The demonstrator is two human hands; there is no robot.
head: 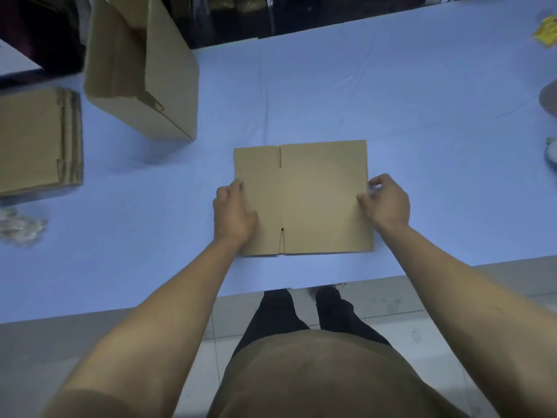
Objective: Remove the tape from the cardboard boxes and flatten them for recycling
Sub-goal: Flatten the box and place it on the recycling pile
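A flattened cardboard box (304,197) lies on the blue table (422,116) — left hand (233,212) grips its left edge, right hand (387,200) pinches its right edge.

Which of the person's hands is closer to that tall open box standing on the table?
Left. The left hand grips the flattened box's left edge, below the open box; the right hand is at its right edge.

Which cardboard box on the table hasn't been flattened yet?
The big box at far left, standing with its flaps open. The box between both hands and the stack at the left edge already lie flat.
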